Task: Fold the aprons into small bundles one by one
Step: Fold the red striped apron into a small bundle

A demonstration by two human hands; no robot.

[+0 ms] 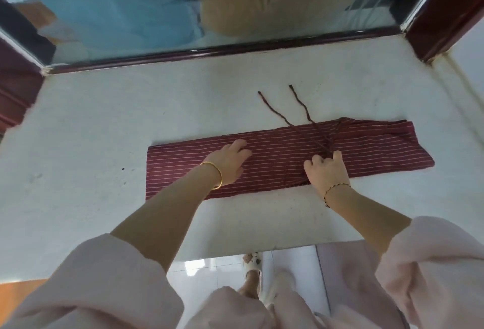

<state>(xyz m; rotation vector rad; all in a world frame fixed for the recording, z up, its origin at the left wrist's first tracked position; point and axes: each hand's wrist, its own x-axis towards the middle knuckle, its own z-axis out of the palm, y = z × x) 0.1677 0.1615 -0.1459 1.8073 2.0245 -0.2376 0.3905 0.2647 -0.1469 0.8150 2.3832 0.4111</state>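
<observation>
Where the white counter spreads across the middle of the frame, it runs back to a dark-framed window along the top, whose glass shows blurred blue and tan shapes. At the bottom edge the counter ends over a pale tiled floor.

The apron, dark red with thin white stripes, lies flat on the counter as one long, narrow folded strip. It reaches from left of centre to the right of the frame, slanting slightly upward at its right end.

Two forearms in pushed-up pale pink sleeves come in from the lower corners. The left hand rests palm-down on the left part of the strip, its fingers straight, slightly spread and lying on the cloth. The right hand sits on the strip right of centre, near its lower edge. Its fingers are curled, and thumb and forefinger pinch the strings where the two meet on the cloth.

From that pinch the two twisted dark red strings cross the strip and run up onto the bare counter. They fan apart there, their loose ends pointing toward the window.

A light slipper on one foot shows on the floor below the counter edge. A gold bangle circles the left wrist, and a thin braided cord bracelet circles the right.
</observation>
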